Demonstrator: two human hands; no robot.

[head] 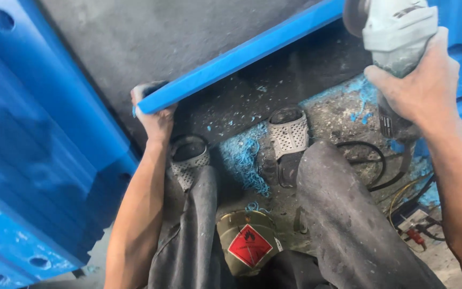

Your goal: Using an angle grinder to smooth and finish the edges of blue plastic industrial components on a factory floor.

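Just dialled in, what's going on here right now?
A person is seated over a gritty floor strewn with blue shavings. The left hand grips the near end of a long blue plastic bar, which slants up to the right. The right hand holds a pale grey angle grinder raised beside the bar. A round tin with a red diamond label sits between the legs.

two hands [153, 115], one angle grinder [397, 32], one blue bar [241, 56], two perforated sandals [290, 136], one can [248, 243] were visible.
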